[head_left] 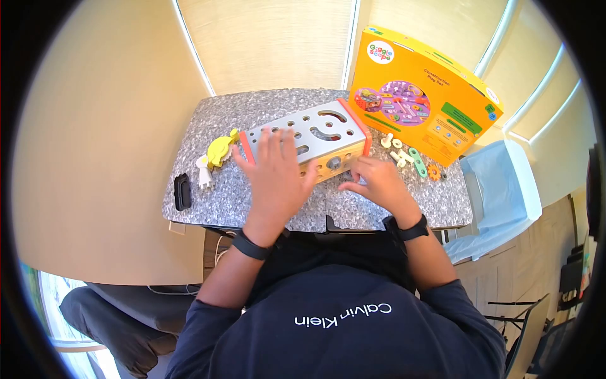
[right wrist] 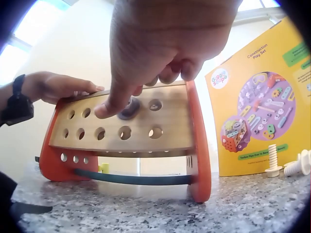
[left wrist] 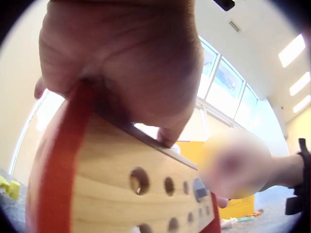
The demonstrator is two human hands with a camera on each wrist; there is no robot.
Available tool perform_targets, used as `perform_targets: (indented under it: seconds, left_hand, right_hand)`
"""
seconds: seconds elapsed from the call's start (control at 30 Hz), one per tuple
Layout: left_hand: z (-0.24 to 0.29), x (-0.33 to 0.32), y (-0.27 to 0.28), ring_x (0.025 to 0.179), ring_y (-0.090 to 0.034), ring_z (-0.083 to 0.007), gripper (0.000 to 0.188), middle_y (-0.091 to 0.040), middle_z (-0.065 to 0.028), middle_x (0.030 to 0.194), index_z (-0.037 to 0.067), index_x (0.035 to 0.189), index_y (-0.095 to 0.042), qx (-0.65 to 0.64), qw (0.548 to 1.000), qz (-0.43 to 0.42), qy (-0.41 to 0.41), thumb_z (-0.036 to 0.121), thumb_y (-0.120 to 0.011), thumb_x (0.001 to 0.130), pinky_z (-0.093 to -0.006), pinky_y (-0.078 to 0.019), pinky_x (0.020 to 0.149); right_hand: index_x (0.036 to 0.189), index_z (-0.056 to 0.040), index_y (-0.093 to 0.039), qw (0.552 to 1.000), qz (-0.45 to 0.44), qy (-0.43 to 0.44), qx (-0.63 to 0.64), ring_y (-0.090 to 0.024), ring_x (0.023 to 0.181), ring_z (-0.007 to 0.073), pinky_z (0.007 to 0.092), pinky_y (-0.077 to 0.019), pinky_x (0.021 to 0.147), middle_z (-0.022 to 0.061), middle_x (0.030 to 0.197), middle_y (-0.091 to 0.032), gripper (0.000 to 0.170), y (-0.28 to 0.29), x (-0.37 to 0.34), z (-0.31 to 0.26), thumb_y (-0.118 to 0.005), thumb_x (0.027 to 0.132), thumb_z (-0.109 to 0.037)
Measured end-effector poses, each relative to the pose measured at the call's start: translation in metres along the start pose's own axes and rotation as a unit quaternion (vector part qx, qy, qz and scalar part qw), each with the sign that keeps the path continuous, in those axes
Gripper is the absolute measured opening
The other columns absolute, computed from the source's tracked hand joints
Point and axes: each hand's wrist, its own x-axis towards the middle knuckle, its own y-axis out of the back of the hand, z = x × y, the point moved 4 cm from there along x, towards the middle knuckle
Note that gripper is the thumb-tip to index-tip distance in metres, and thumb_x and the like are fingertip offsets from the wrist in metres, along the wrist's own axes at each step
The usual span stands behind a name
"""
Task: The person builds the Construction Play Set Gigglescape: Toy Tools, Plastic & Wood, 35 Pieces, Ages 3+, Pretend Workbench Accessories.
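A toy workbench (head_left: 297, 129) with a grey perforated top, wooden side panels and red ends stands on the speckled table. My left hand (head_left: 276, 174) lies over its grey top with fingers extended; the left wrist view shows the palm (left wrist: 121, 58) at the red end. A grey round piece (head_left: 333, 163) sits in a hole of the near wooden panel (right wrist: 116, 131). At that piece is my right hand (head_left: 380, 183), its thumb extended beside it in the right wrist view and the other fingers bent. Whether the right fingers grip anything is unclear.
A yellow box (head_left: 429, 95) stands behind at the right. Near it lie white screws (right wrist: 273, 162), a green strip (head_left: 418, 162) and an orange gear (head_left: 433, 172). Left of the bench are yellow pieces (head_left: 221, 150) and a black tray (head_left: 182, 192). A lined bin (head_left: 505, 189) stands beside the table.
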Motion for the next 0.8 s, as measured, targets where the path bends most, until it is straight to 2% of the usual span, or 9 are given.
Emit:
perform_targets:
  seconds: [0.03,0.2,0.27,0.3,0.37,0.47,0.53,0.67,0.8]
  left_hand:
    - [0.011,0.000,0.002,0.147,-0.041,-0.0314,0.080,-0.052,-0.0150,0.149,0.003,0.151,-0.046,-0.028,0.999,0.020,-0.022,0.048,-0.071,0.090,-0.0673,-0.0189,0.116]
    - [0.048,-0.004,-0.024,0.146,-0.042,-0.0290,0.091,-0.050,-0.0128,0.149,0.001,0.156,-0.038,-0.108,0.988,0.020,-0.110,0.040,-0.076,0.083,-0.0654,-0.0219,0.114]
    - [0.057,-0.003,-0.039,0.146,-0.042,-0.0277,0.090,-0.050,-0.0116,0.148,0.003,0.157,-0.038,-0.116,0.985,0.023,-0.125,0.035,-0.076,0.082,-0.0643,-0.0232,0.113]
    - [0.061,-0.003,-0.048,0.145,-0.043,-0.0257,0.085,-0.050,-0.0100,0.148,0.005,0.157,-0.040,-0.039,0.991,0.043,-0.117,0.030,-0.074,0.083,-0.0625,-0.0248,0.112]
    - [0.066,-0.004,-0.056,0.143,-0.044,-0.0236,0.081,-0.050,-0.0084,0.147,0.006,0.157,-0.041,0.040,0.991,0.062,-0.109,0.024,-0.072,0.084,-0.0606,-0.0264,0.111]
    - [0.066,-0.003,-0.063,0.141,-0.045,-0.0205,0.073,-0.051,-0.0057,0.146,0.011,0.157,-0.043,0.093,0.987,0.088,-0.098,0.015,-0.065,0.088,-0.0585,-0.0276,0.109]
    - [0.065,-0.004,-0.068,0.143,-0.044,-0.0204,0.073,-0.048,-0.0047,0.148,0.015,0.160,-0.039,0.117,0.984,0.096,-0.095,0.019,-0.062,0.091,-0.0583,-0.0276,0.109]
    - [0.065,-0.004,-0.067,0.140,-0.046,-0.0201,0.069,-0.051,-0.0050,0.143,0.014,0.157,-0.044,0.085,0.986,0.112,-0.094,0.013,-0.062,0.090,-0.0575,-0.0282,0.109]
    - [0.065,-0.004,-0.067,0.140,-0.046,-0.0202,0.068,-0.051,-0.0049,0.143,0.014,0.156,-0.045,0.084,0.985,0.116,-0.095,0.013,-0.062,0.090,-0.0571,-0.0282,0.108]
  right_hand:
    - [0.088,-0.0061,-0.063,0.997,-0.064,-0.043,0.016,-0.067,0.088,0.0357,0.0463,-0.0503,0.075,0.0122,0.084,-0.065,0.040,-0.001,-0.005,0.007,-0.088,0.075,-0.034]
    - [0.088,-0.0049,-0.064,0.983,-0.161,-0.085,0.015,-0.066,0.081,0.0351,0.0441,-0.0517,0.072,0.0147,0.084,-0.066,0.038,-0.005,-0.046,0.061,-0.091,0.074,-0.028]
    - [0.088,-0.0048,-0.064,0.957,-0.211,-0.193,0.041,-0.066,0.080,0.0329,0.0429,-0.0513,0.070,0.0136,0.084,-0.066,0.037,0.007,-0.054,0.083,-0.091,0.073,-0.024]
    - [0.088,-0.0048,-0.064,0.957,-0.212,-0.196,0.041,-0.066,0.080,0.0329,0.0429,-0.0513,0.070,0.0136,0.084,-0.066,0.037,0.015,-0.060,0.093,-0.091,0.073,-0.024]
    - [0.089,-0.0050,-0.065,0.933,-0.155,-0.323,0.015,-0.068,0.091,0.0355,0.0438,-0.0521,0.078,0.0175,0.088,-0.068,0.037,0.037,-0.077,0.127,-0.092,0.071,-0.023]
    - [0.089,-0.0048,-0.065,0.938,-0.080,-0.335,-0.039,-0.067,0.098,0.0373,0.0449,-0.0528,0.081,0.0176,0.095,-0.069,0.035,0.058,-0.100,0.186,-0.092,0.070,-0.016]
    - [0.092,-0.0050,-0.068,0.911,0.081,-0.360,-0.184,-0.066,0.104,0.0394,0.0472,-0.0537,0.087,0.0172,0.105,-0.070,0.034,0.079,-0.112,0.202,-0.091,0.069,-0.008]
    - [0.099,-0.0068,-0.073,0.905,0.066,-0.390,-0.153,-0.065,0.109,0.0413,0.0485,-0.0537,0.093,0.0165,0.113,-0.070,0.036,0.080,-0.120,0.213,-0.090,0.068,-0.004]
    - [0.106,-0.0104,-0.076,0.921,-0.022,-0.355,-0.157,-0.063,0.113,0.0409,0.0475,-0.0537,0.096,0.0173,0.113,-0.070,0.042,0.060,-0.118,0.216,-0.091,0.067,-0.006]
